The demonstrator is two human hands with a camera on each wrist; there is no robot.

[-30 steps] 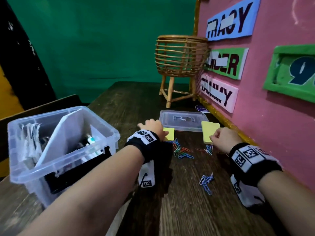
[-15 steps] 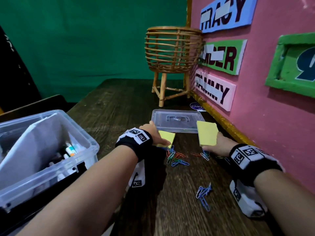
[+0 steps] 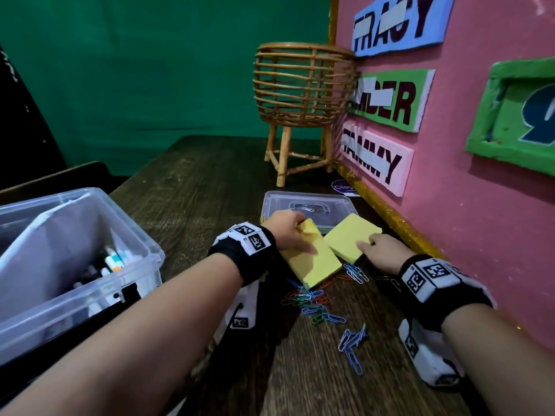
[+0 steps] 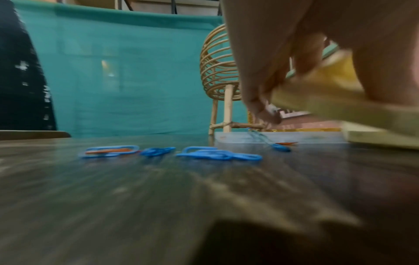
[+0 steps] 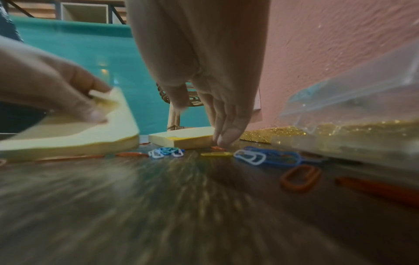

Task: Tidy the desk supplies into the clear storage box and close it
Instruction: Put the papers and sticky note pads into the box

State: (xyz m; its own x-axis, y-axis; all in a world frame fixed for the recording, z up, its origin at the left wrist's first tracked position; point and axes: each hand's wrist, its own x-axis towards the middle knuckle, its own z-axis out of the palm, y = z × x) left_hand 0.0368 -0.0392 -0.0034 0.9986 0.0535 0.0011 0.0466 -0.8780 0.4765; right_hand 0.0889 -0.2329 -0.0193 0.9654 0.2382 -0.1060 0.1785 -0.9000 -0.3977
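**Both hands on yellow pads, clips loose underfoot, wall tight on the right**

Nearest: bare dark wood desk top (image 3: 315, 379) between the forearms, open strip running forward. Small cluster of blue wire paper clips (image 3: 353, 345) sits in that strip; a bigger multicoloured paper clip pile (image 3: 312, 304) lies just beyond, directly under the left pad's near corner. More clips, blue and white (image 3: 356, 273), lie between the two hands.

Left side: clear plastic storage box (image 3: 132, 235), lid off, with markers and a white divider sheet inside. It sits near the left forearm, its right rim close to the wrist band.

Left hand (image 3: 285, 232) pinches the thick yellow sticky-note pad (image 3: 312, 262), thumb on top, fingers curled at its far edge; near corner tilted down. Wrist view shows it raised off the desk at the far end.

Right hand (image 3: 383, 253) fingertips (image 5: 226, 138) touch the near edge of the second yellow sticky-note pad (image 3: 350, 240), which lies flat on the desk. Fingers pointed down and together; a real grip isn't shown. The pads are just beside each other, corners nearly meeting.

Right: pink textured wall (image 3: 480, 235) with gold glitter trim (image 3: 390, 211) along its base, close to the right hand.

Further: clear box lid with handle (image 3: 309, 205) flat on the desk, just behind both pads. Behind it, a rattan basket on wooden legs (image 3: 300, 94) in the corner against the green backdrop (image 3: 150, 70).
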